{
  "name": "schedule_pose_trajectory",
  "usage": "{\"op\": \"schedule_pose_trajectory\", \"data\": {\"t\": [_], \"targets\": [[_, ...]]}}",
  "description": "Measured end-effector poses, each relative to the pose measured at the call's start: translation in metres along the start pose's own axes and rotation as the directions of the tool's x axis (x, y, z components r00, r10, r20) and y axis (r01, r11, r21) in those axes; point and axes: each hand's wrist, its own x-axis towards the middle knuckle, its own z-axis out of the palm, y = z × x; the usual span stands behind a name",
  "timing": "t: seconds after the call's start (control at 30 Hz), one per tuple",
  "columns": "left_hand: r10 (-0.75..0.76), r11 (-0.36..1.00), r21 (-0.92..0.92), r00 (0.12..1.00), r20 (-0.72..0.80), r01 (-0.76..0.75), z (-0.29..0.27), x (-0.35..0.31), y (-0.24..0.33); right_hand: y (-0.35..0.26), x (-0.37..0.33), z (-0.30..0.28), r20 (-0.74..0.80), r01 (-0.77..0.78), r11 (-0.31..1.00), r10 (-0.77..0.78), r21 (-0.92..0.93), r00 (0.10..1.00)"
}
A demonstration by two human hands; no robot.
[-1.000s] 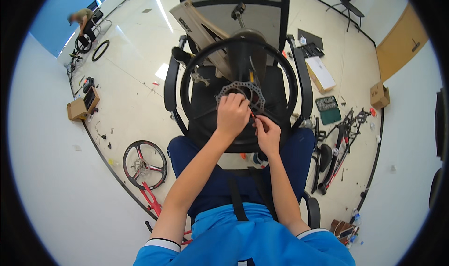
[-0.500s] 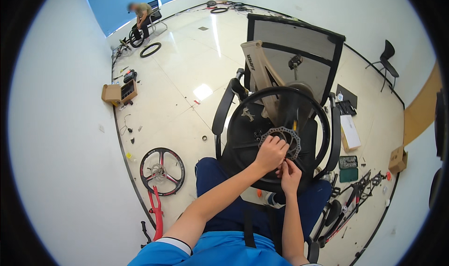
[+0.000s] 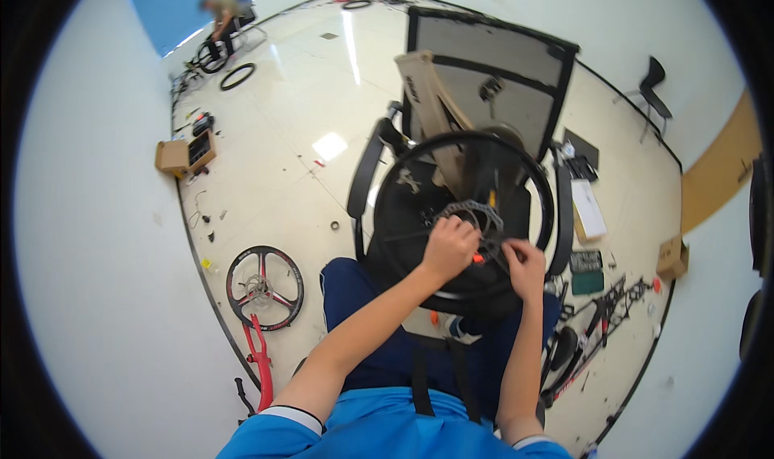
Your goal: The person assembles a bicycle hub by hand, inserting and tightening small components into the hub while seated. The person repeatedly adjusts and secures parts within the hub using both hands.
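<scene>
A wheel with a black tyre (image 3: 546, 197) lies on the office chair in front of me. At its hub is a silver brake rotor (image 3: 463, 206) with a perforated rim. My left hand (image 3: 450, 253) is closed on the rotor's near side, its fingertips partly hidden. My right hand (image 3: 526, 269) pinches just right of the rotor; whatever lies between its fingers is too small to make out. A small orange-red piece (image 3: 478, 258) shows between the hands. Behind the hub stands a beige bike frame part (image 3: 426, 96), with a yellow piece (image 3: 493, 198) near it.
A three-spoke wheel (image 3: 293, 288) and a red fork (image 3: 260, 360) lie at left, an open cardboard box (image 3: 172, 157) beyond. To the right are a green tool case (image 3: 588, 282), a white box (image 3: 588, 209) and a bike frame (image 3: 601, 330). Another person (image 3: 224, 23) sits far left.
My right hand has drawn away from the left one, to the right and upward. My left hand stays at the rotor. The whole view has shifted slightly.
</scene>
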Motion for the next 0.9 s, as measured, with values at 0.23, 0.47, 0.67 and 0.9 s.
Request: {"op": "schedule_pose_trajectory", "data": {"t": [0.23, 0.47, 0.67, 0.9], "targets": [[0.028, 0.999, -0.018, 0.999, -0.023, -0.029, -0.006, 0.005, 0.001, -0.022, 0.012, 0.001, -0.017, 0.09, 0.995, -0.089, 0.033, 0.996], [0.042, 0.996, -0.073, 0.997, -0.071, -0.048, -0.009, -0.003, 0.011, 0.015, -0.02, 0.012, 0.096, -0.26, 0.863, 0.243, 0.432, 0.965], [-0.013, 1.0, -0.013, 1.0, -0.028, 0.013, -0.007, -0.021, 0.016, 0.009, -0.057, 0.027, 0.002, -0.16, 0.924, 0.17, 0.348, 0.985], [0.055, 0.998, 0.041, 0.998, -0.001, -0.055, -0.002, -0.015, 0.014, -0.003, -0.083, 0.063, 0.085, -0.299, 0.829, 0.295, 0.473, 0.952]]}}
